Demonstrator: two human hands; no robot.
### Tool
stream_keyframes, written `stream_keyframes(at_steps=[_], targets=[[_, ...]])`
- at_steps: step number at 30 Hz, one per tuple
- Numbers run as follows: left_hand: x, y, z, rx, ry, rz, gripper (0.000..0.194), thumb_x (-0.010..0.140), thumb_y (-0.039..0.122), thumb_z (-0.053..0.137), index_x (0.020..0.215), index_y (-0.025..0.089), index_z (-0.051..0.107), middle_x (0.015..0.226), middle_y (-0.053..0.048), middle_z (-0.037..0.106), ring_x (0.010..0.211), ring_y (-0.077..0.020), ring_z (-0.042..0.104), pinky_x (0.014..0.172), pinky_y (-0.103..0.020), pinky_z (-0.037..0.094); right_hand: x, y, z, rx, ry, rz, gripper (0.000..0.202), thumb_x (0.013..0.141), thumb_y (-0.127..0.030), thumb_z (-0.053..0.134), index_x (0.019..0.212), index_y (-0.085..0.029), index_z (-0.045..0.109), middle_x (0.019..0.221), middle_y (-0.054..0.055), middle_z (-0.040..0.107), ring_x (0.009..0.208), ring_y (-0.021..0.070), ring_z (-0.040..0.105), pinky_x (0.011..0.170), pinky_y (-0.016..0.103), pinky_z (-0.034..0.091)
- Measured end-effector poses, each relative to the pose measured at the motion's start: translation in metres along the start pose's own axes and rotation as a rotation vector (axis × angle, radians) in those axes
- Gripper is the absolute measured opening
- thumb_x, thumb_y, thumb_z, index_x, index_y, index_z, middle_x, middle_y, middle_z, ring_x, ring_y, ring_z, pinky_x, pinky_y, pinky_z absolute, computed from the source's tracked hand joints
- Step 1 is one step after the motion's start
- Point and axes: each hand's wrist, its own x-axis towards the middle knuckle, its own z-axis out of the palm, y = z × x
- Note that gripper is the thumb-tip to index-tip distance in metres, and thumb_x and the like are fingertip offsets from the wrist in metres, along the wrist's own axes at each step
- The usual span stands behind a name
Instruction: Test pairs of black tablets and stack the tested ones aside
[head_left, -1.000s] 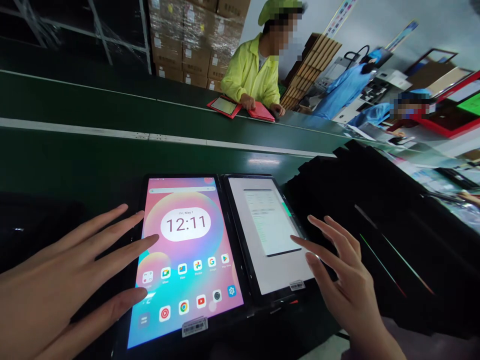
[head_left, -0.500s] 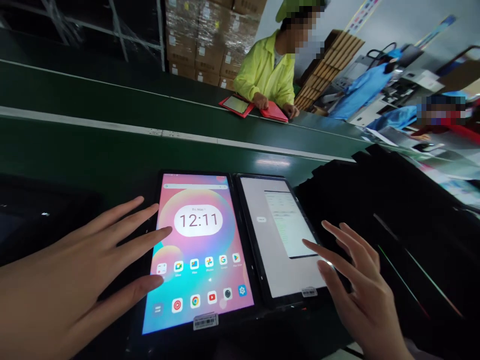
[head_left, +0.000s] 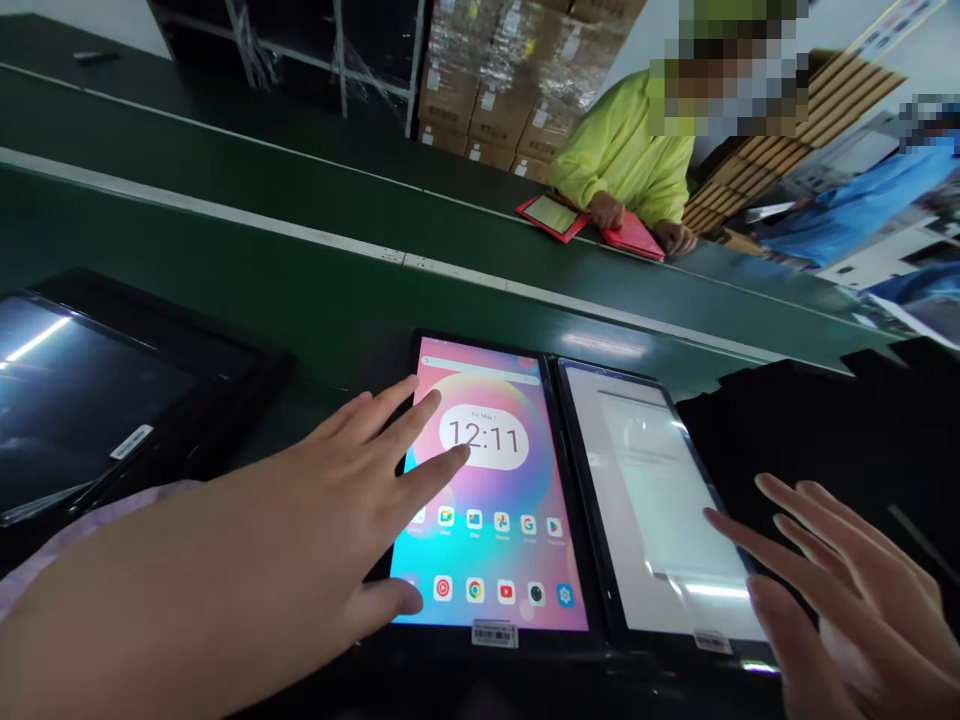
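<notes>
A lit tablet (head_left: 495,520) lies face up before me, showing a colourful home screen with a clock at 12:11 and rows of icons. Over its left edge my left hand (head_left: 375,500) spreads its fingers; the index fingertip is at the clock. Beside it on the right lies a second tablet (head_left: 615,530), its screen pale with a large page-like panel. My right hand (head_left: 847,580) is at that tablet's right edge, fingers apart, index fingertip over the screen's edge. Whether the fingertips touch the glass I cannot tell. Each tablet carries a barcode label at its lower edge.
Dark-screened tablets (head_left: 90,390) lie at the left. Black stepped objects (head_left: 810,420) stand at the right. Across the green bench (head_left: 300,270), a person in a yellow jacket (head_left: 622,150) handles red-cased tablets (head_left: 555,215). Wrapped cartons (head_left: 510,80) are stacked behind.
The view has swung left, so the tablets and hands appear further right and more of the left tablets shows. My left index fingertip has moved further in over the clock. The right tablet's page panel looks larger.
</notes>
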Motion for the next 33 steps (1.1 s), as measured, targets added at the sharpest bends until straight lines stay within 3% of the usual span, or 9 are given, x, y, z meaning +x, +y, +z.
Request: stream_keyframes(at_steps=[3, 9, 14, 18, 22, 27, 33], targets=[[0.002, 0.005, 0.003, 0.056, -0.034, 0.045, 0.075, 0.094, 0.039, 0.061, 0.161, 0.023, 0.029, 0.165, -0.012, 0.029, 0.157, -0.0316, 0.001, 0.126, -0.058, 0.019, 0.006, -0.002, -0.001, -0.007, 0.004, -0.044, 0.045, 0.100, -0.023, 0.054, 0.139, -0.044, 0.061, 0.154, -0.006, 0.050, 0.145, 0.0375, 0.041, 0.102, 0.057, 0.045], [0.009, -0.004, 0.000, 0.002, -0.027, -0.020, 0.086, 0.088, 0.043, 0.069, 0.161, 0.028, 0.027, 0.169, -0.012, 0.009, 0.155, -0.0384, 0.008, 0.122, -0.060, 0.025, 0.006, -0.006, -0.003, 0.029, -0.003, -0.030, 0.050, 0.099, -0.019, 0.054, 0.139, -0.049, 0.059, 0.153, -0.008, 0.049, 0.145, 0.0355, 0.041, 0.105, 0.056, 0.044], [0.012, -0.011, -0.007, 0.016, -0.066, -0.054, 0.089, 0.087, 0.046, 0.070, 0.162, 0.027, 0.025, 0.168, -0.014, 0.008, 0.154, -0.0403, 0.007, 0.118, -0.065, 0.028, 0.010, -0.016, 0.003, 0.060, -0.057, -0.005, 0.038, 0.099, -0.020, 0.054, 0.130, -0.038, 0.067, 0.151, 0.001, 0.051, 0.144, 0.0368, 0.042, 0.104, 0.056, 0.045], [0.016, -0.004, -0.007, -0.002, -0.110, -0.093, 0.087, 0.086, 0.048, 0.072, 0.159, 0.024, 0.031, 0.166, -0.016, 0.008, 0.152, -0.0436, 0.009, 0.117, -0.066, 0.028, 0.027, -0.023, 0.011, 0.069, -0.144, -0.189, 0.032, 0.099, -0.017, 0.053, 0.125, -0.028, 0.068, 0.149, 0.006, 0.052, 0.144, 0.0341, 0.042, 0.107, 0.052, 0.046], [0.016, -0.003, -0.006, -0.003, -0.068, -0.086, 0.080, 0.088, 0.051, 0.070, 0.156, 0.024, 0.037, 0.165, -0.015, 0.014, 0.151, -0.0445, 0.015, 0.116, -0.066, 0.029, 0.044, -0.026, 0.020, 0.042, -0.147, -0.266, 0.031, 0.098, -0.013, 0.053, 0.123, -0.026, 0.067, 0.144, 0.008, 0.055, 0.143, 0.0320, 0.043, 0.109, 0.050, 0.046], [0.009, -0.017, -0.002, 0.045, 0.051, -0.109, 0.076, 0.095, 0.062, 0.055, 0.157, 0.022, 0.036, 0.163, -0.015, 0.025, 0.151, -0.0415, 0.022, 0.113, -0.064, 0.037, 0.060, -0.029, 0.038, 0.016, -0.202, -0.320, 0.028, 0.101, -0.015, 0.050, 0.120, -0.021, 0.069, 0.144, 0.011, 0.054, 0.145, 0.0322, 0.040, 0.107, 0.053, 0.048], [0.004, -0.030, 0.000, 0.080, 0.249, -0.058, 0.068, 0.105, 0.062, 0.025, 0.143, 0.017, 0.059, 0.150, -0.015, 0.051, 0.147, -0.0351, 0.036, 0.119, -0.054, 0.035, 0.074, -0.037, 0.057, 0.017, -0.247, -0.356, 0.027, 0.103, -0.017, 0.048, 0.116, -0.017, 0.071, 0.145, 0.014, 0.054, 0.145, 0.0317, 0.038, 0.107, 0.055, 0.049]])
